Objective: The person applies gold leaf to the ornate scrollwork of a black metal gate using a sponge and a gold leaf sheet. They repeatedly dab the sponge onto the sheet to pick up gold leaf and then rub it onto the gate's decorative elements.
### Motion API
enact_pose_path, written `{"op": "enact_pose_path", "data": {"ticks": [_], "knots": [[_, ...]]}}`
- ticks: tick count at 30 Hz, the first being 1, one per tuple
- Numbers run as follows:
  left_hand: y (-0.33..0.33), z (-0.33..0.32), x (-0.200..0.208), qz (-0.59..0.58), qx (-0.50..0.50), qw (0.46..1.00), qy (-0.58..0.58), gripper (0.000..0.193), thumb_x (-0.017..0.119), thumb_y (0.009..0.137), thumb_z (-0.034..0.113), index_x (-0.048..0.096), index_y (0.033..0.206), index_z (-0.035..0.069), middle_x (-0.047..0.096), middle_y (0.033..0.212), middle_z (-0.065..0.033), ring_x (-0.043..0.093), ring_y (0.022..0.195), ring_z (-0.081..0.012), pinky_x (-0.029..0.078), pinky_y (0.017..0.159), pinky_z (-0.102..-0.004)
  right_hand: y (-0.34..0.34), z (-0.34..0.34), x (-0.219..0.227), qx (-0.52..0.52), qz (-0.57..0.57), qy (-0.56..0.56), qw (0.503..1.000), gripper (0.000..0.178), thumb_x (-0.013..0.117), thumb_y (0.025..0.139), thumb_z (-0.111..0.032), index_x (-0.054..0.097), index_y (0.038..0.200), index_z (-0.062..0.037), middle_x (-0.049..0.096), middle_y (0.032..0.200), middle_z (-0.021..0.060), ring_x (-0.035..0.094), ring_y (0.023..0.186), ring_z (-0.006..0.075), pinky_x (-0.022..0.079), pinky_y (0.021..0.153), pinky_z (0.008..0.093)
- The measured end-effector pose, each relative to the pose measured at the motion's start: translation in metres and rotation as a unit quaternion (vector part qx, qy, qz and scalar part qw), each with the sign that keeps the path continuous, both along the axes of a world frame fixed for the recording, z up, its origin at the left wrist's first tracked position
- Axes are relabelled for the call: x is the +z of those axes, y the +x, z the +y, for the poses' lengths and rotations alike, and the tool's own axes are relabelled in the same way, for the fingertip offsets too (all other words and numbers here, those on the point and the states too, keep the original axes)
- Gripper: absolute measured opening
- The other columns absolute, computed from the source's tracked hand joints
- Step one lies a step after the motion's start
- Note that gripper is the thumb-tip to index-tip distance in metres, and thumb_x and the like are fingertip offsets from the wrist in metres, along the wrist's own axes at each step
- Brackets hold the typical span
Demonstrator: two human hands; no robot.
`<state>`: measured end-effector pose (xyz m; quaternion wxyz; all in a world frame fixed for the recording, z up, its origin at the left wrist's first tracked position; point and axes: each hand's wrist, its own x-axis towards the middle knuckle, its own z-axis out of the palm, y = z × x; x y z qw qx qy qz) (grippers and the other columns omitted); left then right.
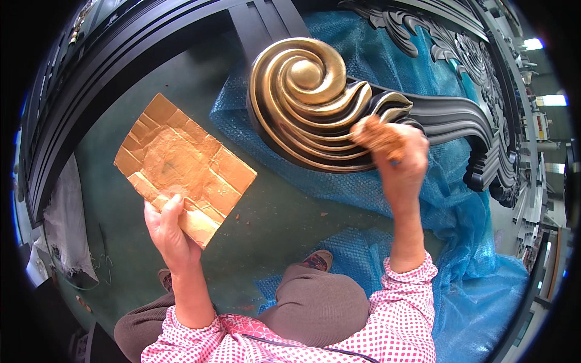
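Observation:
My left hand [173,233] grips the lower edge of a creased cardboard sheet [206,160] covered in gold paint, thumb on top. The sheet is tilted over the floor, with a darker patch near its middle. My right hand [407,158], slightly blurred, closes around a rough brown wad [380,138] that looks like a sponge or bunched cloth. The wad is at the right end of a carved black scroll [305,72], over its lower ridges; I cannot tell whether they touch. Gold colours the scroll's raised ridges, while its grooves stay black.
Blue bubble wrap [472,266] lies under and around the scroll. A black moulded frame [91,91] curves along the left and top. More black carved ornament [466,54] stands at the upper right. White sheeting [65,224] hangs at the left above the green floor [284,212].

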<state>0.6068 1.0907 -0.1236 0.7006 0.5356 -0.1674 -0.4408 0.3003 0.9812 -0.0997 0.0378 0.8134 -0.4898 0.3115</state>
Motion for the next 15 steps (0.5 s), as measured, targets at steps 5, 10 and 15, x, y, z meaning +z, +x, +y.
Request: {"op": "enact_pose_path", "data": {"ticks": [5, 10, 15], "knots": [[-0.002, 0.000, -0.006, 0.012, -0.024, 1.000, -0.005, 0.037, 0.051, 0.087, 0.001, 0.042, 0.122, -0.003, 0.057, 0.104, -0.0095, 0.059, 0.089, -0.0150, 0.050, 0.081, -0.0303, -0.007, 0.006, -0.003, -0.042, -0.147, 0.043, 0.987, 0.027, 0.073, 0.073, -0.009, 0.063, 0.098, -0.0044, 0.065, 0.094, 0.0085, 0.060, 0.090, 0.0254, 0.045, 0.081, 0.0363], [0.000, 0.000, -0.004, 0.009, -0.028, 0.999, -0.012, 0.037, 0.052, 0.087, 0.002, 0.042, 0.122, -0.003, 0.056, 0.105, -0.0098, 0.059, 0.091, -0.0154, 0.050, 0.082, -0.0306, 0.018, 0.002, -0.010, 0.047, 0.008, -0.007, 0.999, 0.028, 0.071, 0.072, -0.004, 0.065, 0.099, -0.0048, 0.064, 0.093, 0.0094, 0.060, 0.091, 0.0271, 0.044, 0.084, 0.0375], [0.000, 0.000, -0.003, 0.012, -0.008, 1.000, -0.018, 0.036, 0.052, 0.087, 0.002, 0.043, 0.122, -0.002, 0.056, 0.106, -0.0102, 0.059, 0.092, -0.0161, 0.050, 0.082, -0.0311, -0.025, -0.002, -0.011, -0.086, -0.140, 0.036, 0.986, 0.027, 0.070, 0.076, -0.007, 0.063, 0.102, -0.0027, 0.064, 0.096, 0.0097, 0.062, 0.090, 0.0260, 0.047, 0.081, 0.0355]]}}
